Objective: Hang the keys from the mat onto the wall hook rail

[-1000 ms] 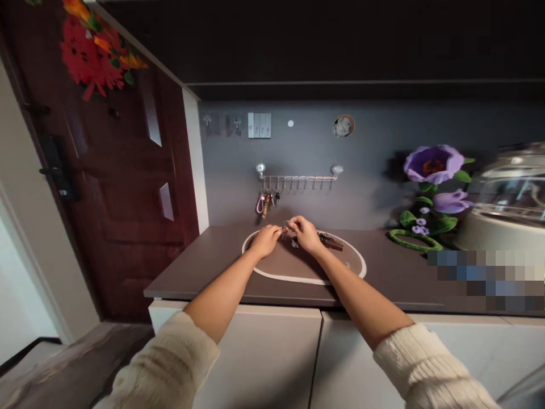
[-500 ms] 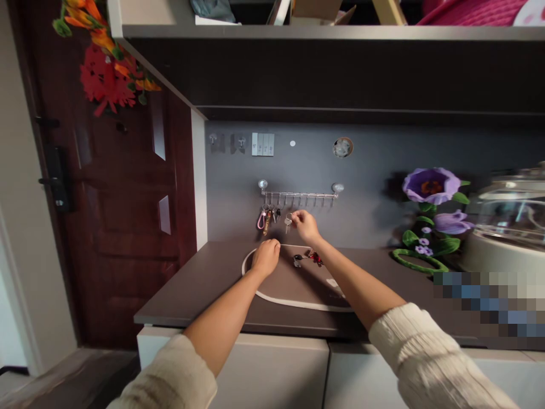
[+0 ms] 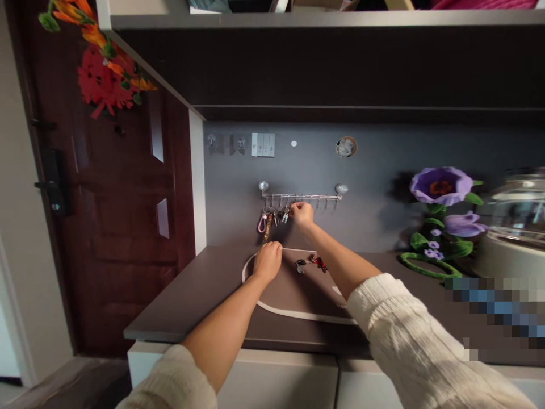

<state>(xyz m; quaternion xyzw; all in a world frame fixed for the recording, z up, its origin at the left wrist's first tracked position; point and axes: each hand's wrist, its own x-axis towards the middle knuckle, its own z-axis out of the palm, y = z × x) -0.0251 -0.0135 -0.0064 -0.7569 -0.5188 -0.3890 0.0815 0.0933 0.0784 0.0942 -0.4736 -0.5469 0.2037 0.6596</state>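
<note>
My right hand (image 3: 303, 217) is raised to the hook rail (image 3: 304, 197) on the wall, its fingers pinched on a ring of keys (image 3: 285, 216) just under the hooks. Whether the ring sits over a hook is too small to tell. Left of it hang other keys, a pink carabiner (image 3: 261, 222) and a brown key tag (image 3: 268, 226). My left hand (image 3: 269, 261) is closed above the left part of the brown mat (image 3: 289, 307); its fingertips are hidden. Keys with a black fob (image 3: 301, 265) and a red keychain (image 3: 320, 263) lie on the mat.
A shelf (image 3: 272, 65) overhangs the counter (image 3: 179, 307). On the right stand purple artificial flowers (image 3: 440, 187) and a clear-lidded appliance (image 3: 515, 227). A dark red door (image 3: 123, 255) with an orange and red flower decoration (image 3: 106, 79) is at the left.
My right hand has moved up with the keys, from below the rail to its hooks. My left hand stays over the mat. The view has shifted slightly.
</note>
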